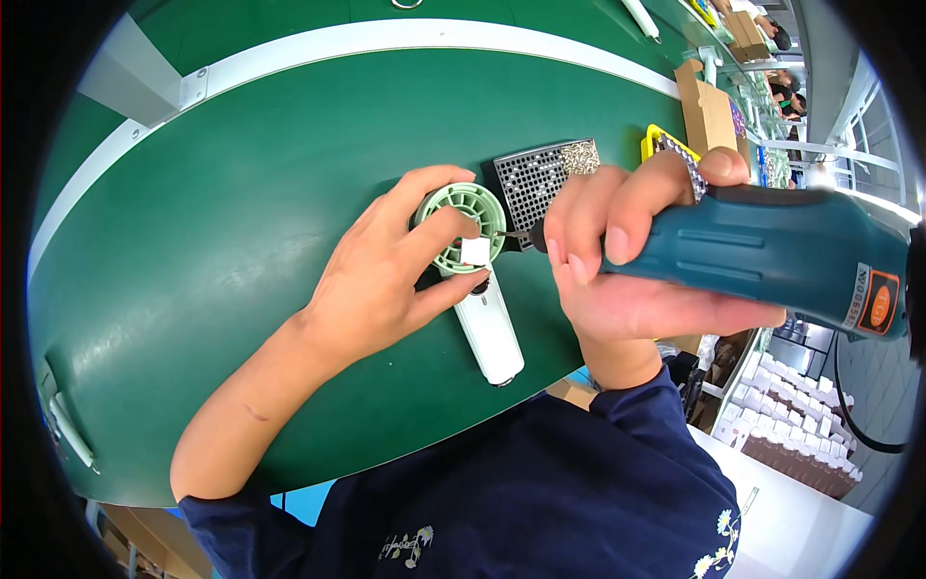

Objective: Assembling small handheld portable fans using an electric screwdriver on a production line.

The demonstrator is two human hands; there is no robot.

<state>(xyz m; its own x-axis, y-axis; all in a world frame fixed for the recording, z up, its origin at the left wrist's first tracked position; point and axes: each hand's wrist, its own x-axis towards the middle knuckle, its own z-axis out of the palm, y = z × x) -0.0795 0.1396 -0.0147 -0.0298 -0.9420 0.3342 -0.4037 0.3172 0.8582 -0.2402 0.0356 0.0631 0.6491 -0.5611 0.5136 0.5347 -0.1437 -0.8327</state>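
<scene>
- head view: the green ring (481, 206) of a white device (490, 333) is gripped by the left hand (384, 261) over the table (241, 193).
- a teal screwdriver (752, 249) is gripped by the right hand (617, 291), bit (515, 234) toward the ring.

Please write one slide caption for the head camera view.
Left hand steadies a handheld device while the right hand points a teal electric screwdriver at its pale green round head.

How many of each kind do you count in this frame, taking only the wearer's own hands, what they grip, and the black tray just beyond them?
Hands: 2, left hand and right hand
Driver: 1
White-handled device: 1
Black tray: 1
Total: 5
</scene>
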